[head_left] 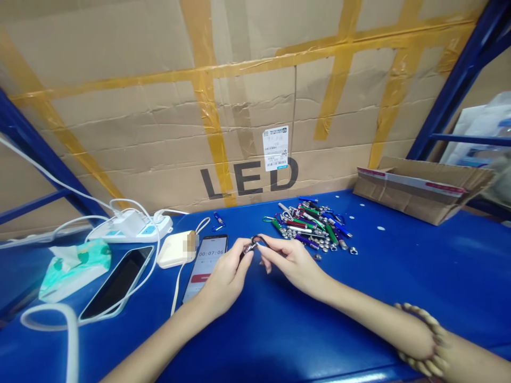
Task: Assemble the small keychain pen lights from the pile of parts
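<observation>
In front of me my two hands meet over the blue shelf. My left hand (228, 272) pinches a small dark keychain flashlight (246, 249), mostly hidden by the fingers. A black carabiner clip (255, 238) loops up from its end, and my right hand (294, 265) grips that clip between thumb and forefinger. Just beyond the right hand lies a pile of small metal flashlights (307, 224) in green, blue, red, purple and silver, some with clips. Small round silver pieces (326, 246) are scattered at its near edge. One blue flashlight (217, 219) lies apart, behind the phone.
A phone with a running timer (211, 255) lies by my left wrist. Further left are a white device (174, 249), another phone (117, 282), a tissue pack (75, 268) and a power strip (139, 230) with loose cables. An open cardboard box (407, 194) stands at right, a large carton (159, 143) behind.
</observation>
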Motion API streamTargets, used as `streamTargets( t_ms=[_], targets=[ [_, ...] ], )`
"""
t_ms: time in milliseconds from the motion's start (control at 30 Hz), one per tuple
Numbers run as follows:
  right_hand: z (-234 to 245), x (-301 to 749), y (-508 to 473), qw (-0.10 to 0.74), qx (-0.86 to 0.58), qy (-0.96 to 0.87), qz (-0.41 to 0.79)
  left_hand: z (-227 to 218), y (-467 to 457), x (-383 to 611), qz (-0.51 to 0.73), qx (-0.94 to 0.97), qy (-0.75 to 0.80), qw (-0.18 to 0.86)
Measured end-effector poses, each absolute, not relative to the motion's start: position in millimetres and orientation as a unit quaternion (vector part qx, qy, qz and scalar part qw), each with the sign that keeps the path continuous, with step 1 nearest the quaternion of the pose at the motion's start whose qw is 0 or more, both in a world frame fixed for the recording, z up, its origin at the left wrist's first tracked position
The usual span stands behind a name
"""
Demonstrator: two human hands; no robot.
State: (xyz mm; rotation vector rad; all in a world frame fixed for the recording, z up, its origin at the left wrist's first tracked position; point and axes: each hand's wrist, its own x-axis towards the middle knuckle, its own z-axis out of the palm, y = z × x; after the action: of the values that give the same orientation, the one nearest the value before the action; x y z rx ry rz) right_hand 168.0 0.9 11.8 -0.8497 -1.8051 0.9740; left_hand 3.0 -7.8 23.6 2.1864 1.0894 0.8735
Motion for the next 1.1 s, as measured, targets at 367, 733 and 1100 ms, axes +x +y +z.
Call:
streamTargets(
  t_ms=[367,733,1100],
  targets=[
    [3,164,2,0.514,-0.349,-0.665,0.414,18,-9,8,0.346,0.766,0.387,0.379],
    [-1,162,-3,0.539,-0.378,-0.665,0.353,11,-14,10,0.33,0.676,0.348,0.559],
    [14,167,5,0.541,-0.372,-0.533,0.534,10,-33,15,0.156,0.839,0.424,0.303]
  ],
)
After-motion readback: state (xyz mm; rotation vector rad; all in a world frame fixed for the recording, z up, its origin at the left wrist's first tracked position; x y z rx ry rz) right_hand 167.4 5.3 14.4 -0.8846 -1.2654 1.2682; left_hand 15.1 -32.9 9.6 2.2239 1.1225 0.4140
